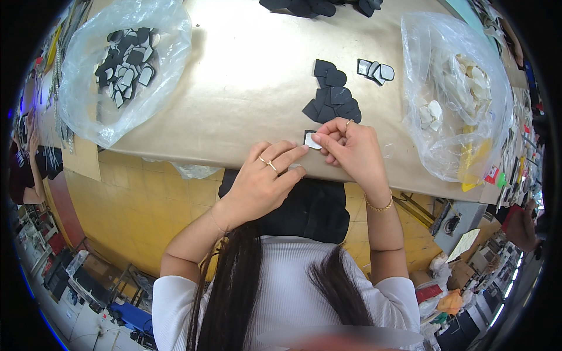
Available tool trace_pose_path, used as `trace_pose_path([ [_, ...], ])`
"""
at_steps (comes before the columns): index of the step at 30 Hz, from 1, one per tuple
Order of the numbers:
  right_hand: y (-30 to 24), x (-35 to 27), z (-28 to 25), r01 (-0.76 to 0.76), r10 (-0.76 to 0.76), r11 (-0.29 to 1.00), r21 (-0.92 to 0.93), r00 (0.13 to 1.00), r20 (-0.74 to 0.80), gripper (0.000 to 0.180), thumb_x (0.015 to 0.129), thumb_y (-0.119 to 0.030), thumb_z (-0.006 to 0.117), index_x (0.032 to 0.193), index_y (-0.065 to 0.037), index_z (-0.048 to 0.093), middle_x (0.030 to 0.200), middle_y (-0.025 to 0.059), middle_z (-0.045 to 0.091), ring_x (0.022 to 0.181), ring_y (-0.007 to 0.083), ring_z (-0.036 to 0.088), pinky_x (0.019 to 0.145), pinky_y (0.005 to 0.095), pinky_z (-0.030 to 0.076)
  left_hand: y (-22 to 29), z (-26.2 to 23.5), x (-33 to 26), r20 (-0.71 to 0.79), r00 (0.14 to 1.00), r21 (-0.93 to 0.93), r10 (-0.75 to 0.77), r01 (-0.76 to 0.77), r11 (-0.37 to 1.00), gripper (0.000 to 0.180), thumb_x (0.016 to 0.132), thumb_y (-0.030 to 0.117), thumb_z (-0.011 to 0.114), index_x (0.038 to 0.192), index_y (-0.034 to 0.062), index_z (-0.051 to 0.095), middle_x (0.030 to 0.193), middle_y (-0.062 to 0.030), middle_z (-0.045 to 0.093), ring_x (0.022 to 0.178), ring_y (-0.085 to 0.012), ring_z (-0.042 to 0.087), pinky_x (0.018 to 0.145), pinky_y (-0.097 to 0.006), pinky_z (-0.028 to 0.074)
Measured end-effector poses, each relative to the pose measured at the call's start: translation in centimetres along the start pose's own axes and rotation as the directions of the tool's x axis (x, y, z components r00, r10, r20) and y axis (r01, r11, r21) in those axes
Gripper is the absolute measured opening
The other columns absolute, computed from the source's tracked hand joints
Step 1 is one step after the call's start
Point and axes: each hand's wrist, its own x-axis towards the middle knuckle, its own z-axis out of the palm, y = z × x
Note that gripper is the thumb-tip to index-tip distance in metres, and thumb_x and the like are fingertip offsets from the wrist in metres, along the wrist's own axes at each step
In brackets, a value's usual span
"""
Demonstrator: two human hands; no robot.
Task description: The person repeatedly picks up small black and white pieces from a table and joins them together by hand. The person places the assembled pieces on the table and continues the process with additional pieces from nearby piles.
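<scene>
A small black piece with a white backing [311, 140] lies at the near edge of the brown paper-covered table [246, 88]. My left hand [266, 181] presses flat on the table edge, fingertips touching the piece. My right hand [350, 147] pinches the white backing at the piece's right side. Just beyond my hands sits a pile of dark shield-shaped pieces [332, 99]. A few black-and-white pieces [376, 71] lie further right.
A clear plastic bag with several black-and-white pieces [126, 58] lies at the left. Another clear bag with pale peeled scraps [453, 93] stands at the right. More dark pieces [319, 7] lie at the far edge. Yellow floor tiles show below the table.
</scene>
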Motion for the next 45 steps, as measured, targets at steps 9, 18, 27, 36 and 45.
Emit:
trace_pose_path([
  [9, -0.7, 0.2, 0.0, -0.009, 0.009, 0.999, -0.04, 1.0, -0.001, 0.021, 0.091, -0.016, 0.073, 0.092, 0.005, 0.071, 0.068, 0.0068, 0.069, 0.052, 0.0098, 0.064, 0.05, 0.0244, 0.05, 0.0, 0.1, 0.0, 0.07, 0.997, 0.062, 0.013, -0.017, 0.998, 0.025, 0.074, 0.006, 0.069, 0.097, 0.0068, 0.062, 0.137, -0.0125, 0.058, 0.122, -0.0283, 0.055, 0.097, -0.044, 0.042],
  [18, -0.7, -0.1, 0.5, 0.142, -0.169, 0.95, -0.279, 0.983, -0.076, 0.016, 0.09, -0.014, 0.073, 0.092, 0.001, 0.066, 0.069, 0.0109, 0.069, 0.058, 0.0207, 0.067, 0.055, 0.0317, 0.052, 0.7, 0.0, 0.3, 0.094, 0.996, 0.107, -0.013, 0.002, 0.994, 0.022, 0.075, 0.007, 0.067, 0.096, 0.0048, 0.06, 0.135, -0.015, 0.059, 0.123, -0.0306, 0.054, 0.1, -0.045, 0.042],
  [27, 1.9, -2.3, 0.0, 0.354, -0.57, 0.735, -0.578, 0.785, -0.243, 0.023, 0.089, -0.018, 0.072, 0.11, -0.01, 0.066, 0.104, 0.0109, 0.07, 0.094, 0.0258, 0.067, 0.079, 0.0398, 0.048, -1.0, 0.4, 1.9, 0.157, 0.972, 0.144, 0.174, -0.197, 0.97, 0.015, 0.081, 0.01, 0.063, 0.094, 0.005, 0.058, 0.121, -0.0176, 0.061, 0.127, -0.0326, 0.055, 0.109, -0.049, 0.043],
  [36, 5.2, -4.9, 1.6, 0.303, -0.666, 0.383, -0.872, 0.746, -0.033, 0.054, 0.084, -0.029, 0.075, 0.135, -0.018, 0.062, 0.151, -0.0039, 0.049, 0.127, 0.0203, 0.047, 0.101, 0.0453, 0.027, -1.8, -0.4, 1.9, 0.189, 0.975, 0.043, 0.121, -0.131, 0.99, 0.015, 0.083, 0.004, 0.067, 0.096, 0.0072, 0.06, 0.119, -0.0089, 0.064, 0.127, -0.0249, 0.057, 0.109, -0.048, 0.04],
  [45, 4.3, -3.0, 3.6, 0.35, -0.729, 0.515, -0.783, 0.659, -0.185, 0.04, 0.08, -0.02, 0.08, 0.118, -0.015, 0.072, 0.146, 0.0024, 0.051, 0.118, 0.027, 0.047, 0.099, 0.0448, 0.03, -2.5, -1.2, 2.7, 0.159, 0.947, -0.567, -0.279, 0.318, 0.76, 0.009, 0.095, 0.001, 0.062, 0.103, 0.002, 0.065, 0.111, -0.0096, 0.07, 0.118, -0.0233, 0.064, 0.101, -0.038, 0.046],
])
